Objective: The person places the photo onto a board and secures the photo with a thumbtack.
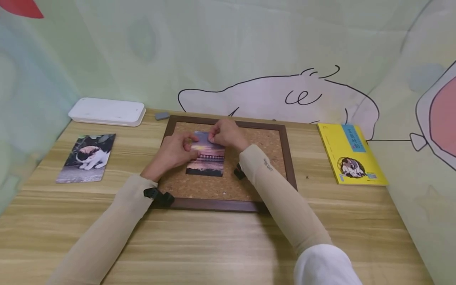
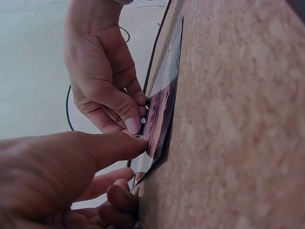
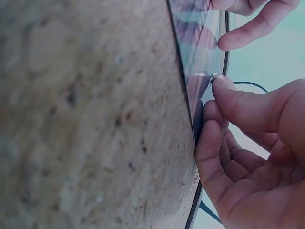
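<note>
A sunset photo (image 1: 206, 158) lies on the framed cork board (image 1: 256, 186), left of its middle. My left hand (image 1: 174, 150) is at the photo's left side, its thumb touching the print and its fingers spread near the upper left corner. At the top right part of the photo, my right hand (image 1: 228, 132) pinches a small shiny pin (image 3: 215, 76) against the surface. The left wrist view shows the left thumb (image 2: 126, 148) straight on the photo (image 2: 159, 112), whose near edge lifts slightly off the cork. Whether the pin's point is in the cork is hidden.
A cat photo (image 1: 87, 158) lies on the table at left, below a white case (image 1: 107, 111). Behind the board's left corner is a small grey block (image 1: 162, 115). At right lies a yellow book (image 1: 350, 154). A small dark speck (image 1: 307, 177) is right of the board.
</note>
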### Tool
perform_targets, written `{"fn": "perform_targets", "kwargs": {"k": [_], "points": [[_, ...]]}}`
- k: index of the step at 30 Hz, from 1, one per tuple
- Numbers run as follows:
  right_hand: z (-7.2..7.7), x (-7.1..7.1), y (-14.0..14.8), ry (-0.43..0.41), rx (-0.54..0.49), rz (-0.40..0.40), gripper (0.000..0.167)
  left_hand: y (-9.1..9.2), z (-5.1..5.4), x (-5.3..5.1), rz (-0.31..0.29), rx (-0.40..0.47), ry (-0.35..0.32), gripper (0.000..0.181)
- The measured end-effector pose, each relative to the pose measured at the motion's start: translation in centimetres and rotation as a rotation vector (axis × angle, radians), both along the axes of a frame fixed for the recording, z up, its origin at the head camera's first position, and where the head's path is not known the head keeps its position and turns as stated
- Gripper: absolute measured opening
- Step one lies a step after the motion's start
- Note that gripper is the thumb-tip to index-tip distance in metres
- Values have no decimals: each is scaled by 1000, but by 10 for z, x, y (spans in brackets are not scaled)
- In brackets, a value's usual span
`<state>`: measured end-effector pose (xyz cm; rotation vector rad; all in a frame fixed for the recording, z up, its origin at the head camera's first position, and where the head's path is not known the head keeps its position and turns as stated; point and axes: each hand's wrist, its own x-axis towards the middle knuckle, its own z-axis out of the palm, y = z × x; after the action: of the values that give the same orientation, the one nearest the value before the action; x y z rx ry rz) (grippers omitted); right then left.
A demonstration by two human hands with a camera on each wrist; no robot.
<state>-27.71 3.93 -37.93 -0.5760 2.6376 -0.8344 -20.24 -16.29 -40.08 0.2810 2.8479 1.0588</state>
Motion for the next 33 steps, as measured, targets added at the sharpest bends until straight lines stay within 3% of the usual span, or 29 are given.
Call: {"fn": "perform_targets", "kwargs": {"k": [15,33], "points": [[4,1,0,-91,-5,-70,14,0,-2,-1,-1,12,0,42],[5,-5,-3,-108,25,-78,12,0,0,1,1,-1,6,41]]}}
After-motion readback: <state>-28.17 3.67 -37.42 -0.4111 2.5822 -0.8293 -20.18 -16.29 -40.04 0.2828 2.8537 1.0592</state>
